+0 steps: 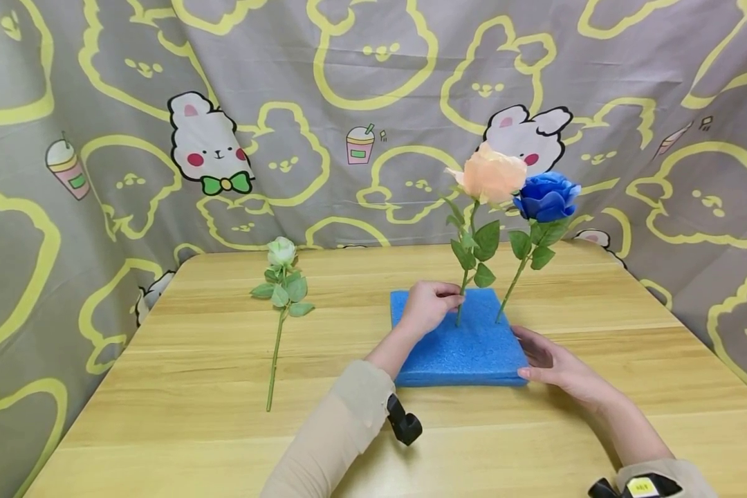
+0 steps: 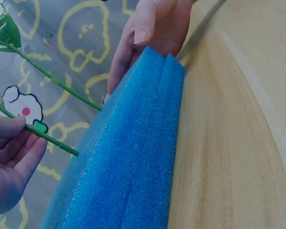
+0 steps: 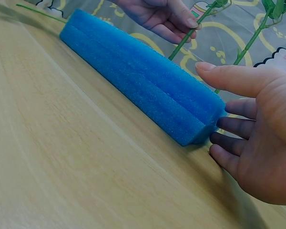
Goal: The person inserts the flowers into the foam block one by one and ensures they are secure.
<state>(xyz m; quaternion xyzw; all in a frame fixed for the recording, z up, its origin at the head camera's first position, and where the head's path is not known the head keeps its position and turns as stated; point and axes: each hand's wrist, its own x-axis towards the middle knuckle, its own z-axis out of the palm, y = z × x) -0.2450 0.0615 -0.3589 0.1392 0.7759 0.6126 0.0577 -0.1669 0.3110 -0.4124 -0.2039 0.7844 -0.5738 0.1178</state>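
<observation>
My left hand (image 1: 432,304) pinches the green stem of a peach artificial rose (image 1: 493,174) between thumb and fingers, low on the stem. The stem's lower end meets the top of a blue foam block (image 1: 460,353). To its right a blue rose (image 1: 548,196) stands in the same block, leaning right, held by no hand. My right hand (image 1: 554,363) is at the block's right side, its fingers (image 3: 238,128) loosely extended against the end face and its thumb near the top edge. How deep the stems go is hidden inside the foam.
A pale green-white rose (image 1: 281,252) lies on the wooden table (image 1: 193,360) to the left, bloom away from me. Behind the table hangs a grey curtain (image 1: 286,55) with yellow cartoon outlines. Both wrists carry black camera mounts (image 1: 404,422).
</observation>
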